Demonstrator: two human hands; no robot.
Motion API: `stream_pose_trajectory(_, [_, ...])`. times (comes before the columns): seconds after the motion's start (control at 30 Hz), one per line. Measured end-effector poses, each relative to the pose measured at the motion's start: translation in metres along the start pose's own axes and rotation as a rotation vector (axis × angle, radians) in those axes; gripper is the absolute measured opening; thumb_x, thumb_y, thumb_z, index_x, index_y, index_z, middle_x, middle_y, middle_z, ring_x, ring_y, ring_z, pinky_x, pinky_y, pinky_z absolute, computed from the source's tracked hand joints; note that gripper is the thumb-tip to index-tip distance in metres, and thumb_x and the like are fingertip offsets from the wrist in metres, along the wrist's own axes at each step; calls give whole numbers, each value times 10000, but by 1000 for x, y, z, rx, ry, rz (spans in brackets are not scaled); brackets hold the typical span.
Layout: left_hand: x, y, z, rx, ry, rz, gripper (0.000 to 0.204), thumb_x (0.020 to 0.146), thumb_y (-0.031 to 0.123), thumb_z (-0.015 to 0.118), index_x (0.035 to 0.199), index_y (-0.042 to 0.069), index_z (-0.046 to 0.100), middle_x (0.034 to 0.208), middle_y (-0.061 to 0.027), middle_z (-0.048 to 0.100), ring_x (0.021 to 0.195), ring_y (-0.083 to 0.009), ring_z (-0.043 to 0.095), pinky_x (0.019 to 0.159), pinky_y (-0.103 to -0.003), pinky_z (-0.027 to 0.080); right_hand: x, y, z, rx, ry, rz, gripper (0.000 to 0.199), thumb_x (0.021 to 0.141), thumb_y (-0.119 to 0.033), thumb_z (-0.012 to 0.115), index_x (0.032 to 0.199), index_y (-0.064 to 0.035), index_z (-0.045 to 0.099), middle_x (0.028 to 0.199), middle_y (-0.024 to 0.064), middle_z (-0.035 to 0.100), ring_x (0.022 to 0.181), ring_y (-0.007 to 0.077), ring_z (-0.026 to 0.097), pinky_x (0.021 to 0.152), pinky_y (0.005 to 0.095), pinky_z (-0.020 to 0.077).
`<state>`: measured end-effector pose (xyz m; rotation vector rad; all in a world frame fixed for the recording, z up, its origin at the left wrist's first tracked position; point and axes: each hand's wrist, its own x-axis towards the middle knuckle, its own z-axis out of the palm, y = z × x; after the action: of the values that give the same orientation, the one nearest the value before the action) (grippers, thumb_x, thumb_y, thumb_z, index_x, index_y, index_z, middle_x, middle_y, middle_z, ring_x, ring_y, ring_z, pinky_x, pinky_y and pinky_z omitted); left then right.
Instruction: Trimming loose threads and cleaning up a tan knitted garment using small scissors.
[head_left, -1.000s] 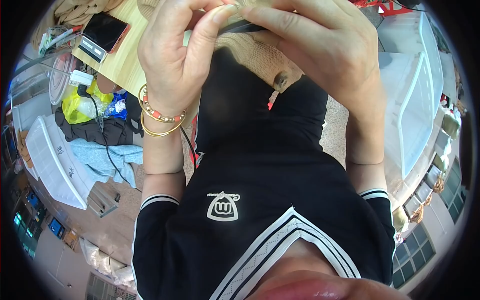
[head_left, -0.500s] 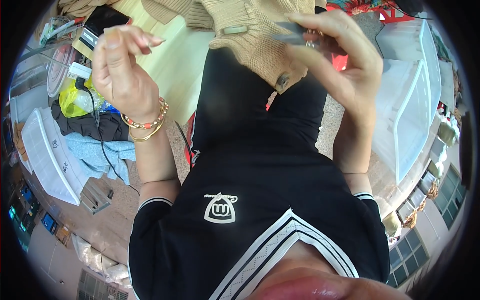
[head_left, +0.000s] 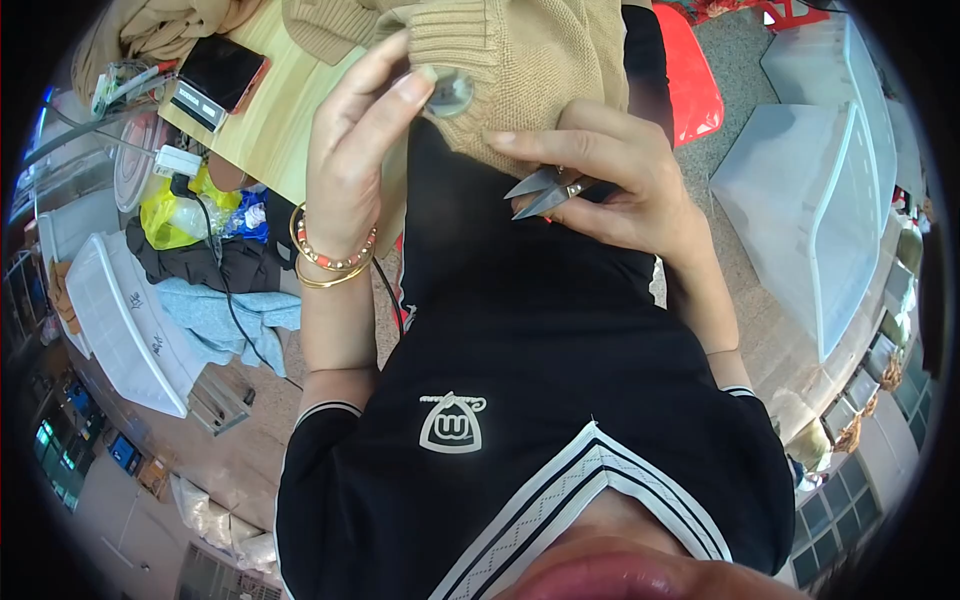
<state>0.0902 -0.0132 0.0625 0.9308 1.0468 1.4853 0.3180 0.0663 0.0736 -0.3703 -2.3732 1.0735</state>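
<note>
The beige knitted garment (head_left: 565,65) lies over the tabletop (head_left: 285,105) and the lap (head_left: 460,200), probably so that its weight is supported and the near edge comes close to the fingers. The two hands are apart. The left hand (head_left: 352,150) has thumb and fingertips at a round shiny piece, perhaps a button (head_left: 452,92), near the ribbed part; I cannot tell if they pinch it firmly, but this seems to steady the place. The right hand (head_left: 640,185) is closed around small scissors (head_left: 551,199), blades parted and pointing leftward, its index finger stretched to the knit, maybe for guiding. The phone (head_left: 222,72) rests aside, seemingly to leave working room.
</note>
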Motion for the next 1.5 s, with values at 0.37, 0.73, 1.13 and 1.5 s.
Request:
stream_pose_trajectory(0.37, [16, 13, -11, 959, -232, 646, 392, 769, -62, 568, 1117, 51, 710, 1184, -133, 674, 1220, -337, 575, 1128, -473, 355, -52, 24, 36, -99, 359, 83, 550, 663, -160, 904, 1110, -56, 601, 861, 68, 644, 627, 173, 623, 534, 267, 490])
stream_pose_trajectory(0.73, [26, 26, 0, 666, -199, 436, 301, 981, 55, 540, 1228, -117, 528, 1203, -227, 617, 1152, -362, 623, 1038, -445, 458, -85, 56, 58, -233, 474, 272, 531, 720, -341, 854, 1098, -117, 556, 922, 14, 671, 773, 194, 687, 640, 289, 536])
stream_pose_trajectory(1.13, [29, 51, -3, 705, -65, 307, 369, 994, 92, 570, 1296, -117, 527, 1159, -193, 650, 992, -195, 658, 896, -284, 512, -90, 75, 64, 193, 416, 266, 232, 800, -92, 777, 995, -39, 662, 897, 46, 619, 775, 175, 635, 686, 301, 491])
stream_pose_trajectory(1.5, [24, 56, -2, 501, 25, 6, 353, 1018, 90, 490, 1297, -121, 536, 1141, -128, 657, 1009, -118, 623, 912, -233, 459, -122, 115, -32, 768, 406, 624, 439, 916, -474, 609, 1030, -51, 571, 966, -13, 567, 904, 52, 540, 796, 210, 411])
